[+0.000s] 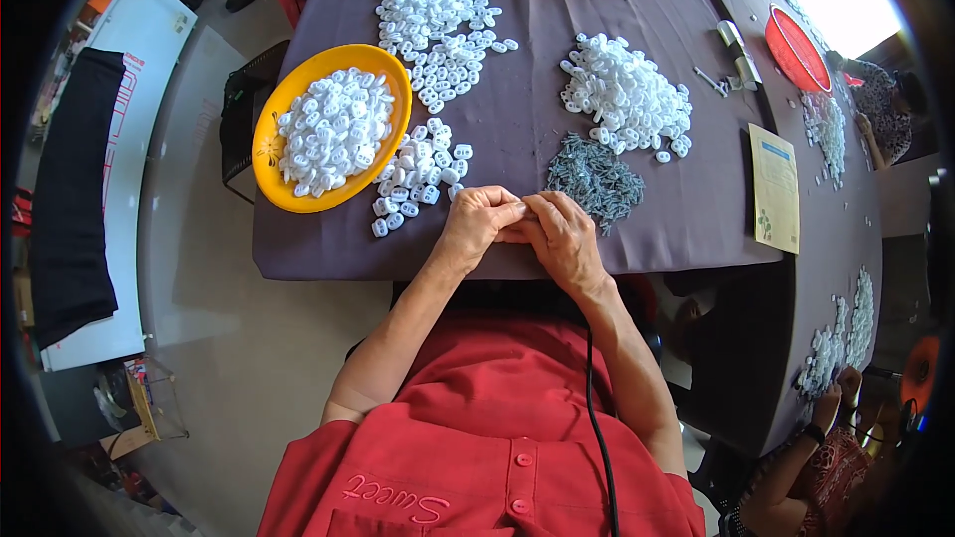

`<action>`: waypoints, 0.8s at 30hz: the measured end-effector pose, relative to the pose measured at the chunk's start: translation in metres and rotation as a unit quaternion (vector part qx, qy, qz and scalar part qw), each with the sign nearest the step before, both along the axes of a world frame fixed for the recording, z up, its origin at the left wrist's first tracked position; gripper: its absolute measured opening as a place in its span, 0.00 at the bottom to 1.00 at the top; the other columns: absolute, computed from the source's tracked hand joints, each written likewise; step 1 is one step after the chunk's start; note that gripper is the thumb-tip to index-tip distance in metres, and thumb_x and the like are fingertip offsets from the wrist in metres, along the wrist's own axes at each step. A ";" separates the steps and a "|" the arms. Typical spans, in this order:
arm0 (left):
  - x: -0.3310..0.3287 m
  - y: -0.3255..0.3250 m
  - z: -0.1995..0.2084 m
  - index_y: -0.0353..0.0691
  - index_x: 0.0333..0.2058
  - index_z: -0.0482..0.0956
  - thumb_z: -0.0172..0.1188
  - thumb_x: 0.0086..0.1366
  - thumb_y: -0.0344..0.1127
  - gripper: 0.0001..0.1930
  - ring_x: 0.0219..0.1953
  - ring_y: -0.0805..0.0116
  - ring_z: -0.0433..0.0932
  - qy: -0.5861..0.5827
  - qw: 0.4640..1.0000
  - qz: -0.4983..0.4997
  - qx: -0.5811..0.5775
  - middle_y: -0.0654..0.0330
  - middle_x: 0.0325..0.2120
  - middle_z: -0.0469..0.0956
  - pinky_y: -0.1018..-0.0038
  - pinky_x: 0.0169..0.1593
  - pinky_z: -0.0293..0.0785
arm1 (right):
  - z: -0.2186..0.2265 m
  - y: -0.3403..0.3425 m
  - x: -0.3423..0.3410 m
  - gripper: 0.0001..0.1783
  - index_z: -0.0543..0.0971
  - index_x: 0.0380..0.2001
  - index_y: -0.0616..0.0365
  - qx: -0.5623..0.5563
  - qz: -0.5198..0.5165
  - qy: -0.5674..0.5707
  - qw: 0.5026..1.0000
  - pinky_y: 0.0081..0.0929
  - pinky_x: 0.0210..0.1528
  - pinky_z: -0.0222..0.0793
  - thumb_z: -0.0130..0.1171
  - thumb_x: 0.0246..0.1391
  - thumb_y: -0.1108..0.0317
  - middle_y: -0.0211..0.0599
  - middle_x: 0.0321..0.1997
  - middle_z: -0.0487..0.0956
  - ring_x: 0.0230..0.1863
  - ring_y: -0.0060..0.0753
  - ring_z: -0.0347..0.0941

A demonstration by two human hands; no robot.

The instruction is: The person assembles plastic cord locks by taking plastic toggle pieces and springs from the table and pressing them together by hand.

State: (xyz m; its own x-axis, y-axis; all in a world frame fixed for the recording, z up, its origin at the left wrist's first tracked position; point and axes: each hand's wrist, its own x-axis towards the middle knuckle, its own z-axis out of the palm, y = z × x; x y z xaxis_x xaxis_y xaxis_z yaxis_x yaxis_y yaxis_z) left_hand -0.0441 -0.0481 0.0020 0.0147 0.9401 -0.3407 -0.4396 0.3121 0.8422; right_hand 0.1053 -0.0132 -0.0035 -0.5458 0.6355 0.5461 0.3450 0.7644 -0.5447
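Observation:
My left hand [479, 226] and my right hand [564, 239] meet at the table's near edge. Their fingertips are pinched together on something too small and covered to make out. Left of them lies a loose group of small white oval plastic pieces [418, 174] with dark slots. Just beyond my right hand is a heap of small grey pin-like pieces [594, 182], and past it a larger pile of white plastic pieces [627, 94]. A yellow plate [267, 154] full of similar white pieces sits at the left edge.
More white pieces [433, 15] lie farther back. To the right are a yellow-brown booklet [775, 189], a white and dark tool-like object [738, 55] and a red basket [796, 50]. At the right table, other people work by white heaps [841, 333]. A black cable [599, 418] hangs before me.

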 end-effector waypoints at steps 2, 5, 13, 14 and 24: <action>0.000 0.001 0.000 0.32 0.29 0.77 0.53 0.62 0.27 0.06 0.26 0.77 0.77 0.011 1.000 -0.001 -0.003 0.60 0.25 0.77 0.82 0.31 0.77 | 0.000 0.002 0.001 0.16 0.72 0.37 0.63 -0.005 0.005 0.002 1.000 0.34 0.36 0.71 0.61 0.40 0.75 0.42 0.33 0.73 0.34 0.43 0.72; 0.000 0.000 -0.001 0.32 0.29 0.77 0.53 0.62 0.27 0.06 0.26 0.76 0.77 0.019 1.000 -0.005 -0.005 0.59 0.25 0.77 0.81 0.32 0.78 | -0.001 0.002 0.001 0.16 0.72 0.37 0.63 -0.006 0.007 0.009 1.000 0.33 0.35 0.71 0.62 0.40 0.75 0.42 0.32 0.73 0.33 0.42 0.72; -0.002 0.002 -0.003 0.30 0.30 0.77 0.53 0.63 0.29 0.07 0.28 0.74 0.78 0.038 0.999 -0.019 0.009 0.58 0.26 0.77 0.79 0.32 0.79 | -0.001 0.002 0.001 0.15 0.72 0.36 0.63 -0.008 -0.002 0.008 1.000 0.33 0.34 0.71 0.61 0.41 0.76 0.41 0.31 0.73 0.32 0.42 0.72; -0.003 0.002 -0.003 0.30 0.31 0.77 0.53 0.63 0.29 0.07 0.28 0.74 0.78 0.038 0.999 -0.027 0.006 0.58 0.26 0.77 0.79 0.33 0.79 | -0.001 0.002 0.001 0.15 0.72 0.36 0.63 0.000 -0.003 0.006 1.000 0.33 0.34 0.71 0.61 0.41 0.76 0.41 0.31 0.72 0.32 0.42 0.72; -0.006 0.004 -0.002 0.29 0.31 0.76 0.53 0.63 0.29 0.07 0.29 0.72 0.78 0.068 0.996 -0.050 0.012 0.58 0.27 0.77 0.76 0.35 0.80 | -0.001 0.001 -0.001 0.14 0.72 0.35 0.63 0.022 -0.015 0.004 1.000 0.33 0.34 0.71 0.60 0.41 0.77 0.40 0.30 0.72 0.32 0.41 0.71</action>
State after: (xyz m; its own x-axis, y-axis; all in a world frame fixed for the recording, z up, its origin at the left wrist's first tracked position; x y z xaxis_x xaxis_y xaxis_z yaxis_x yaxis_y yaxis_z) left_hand -0.0499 -0.0439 0.0001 0.0647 0.9441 -0.3231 -0.2880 0.3277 0.8998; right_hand 0.1039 -0.0120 -0.0048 -0.5216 0.6274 0.5781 0.3640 0.7765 -0.5143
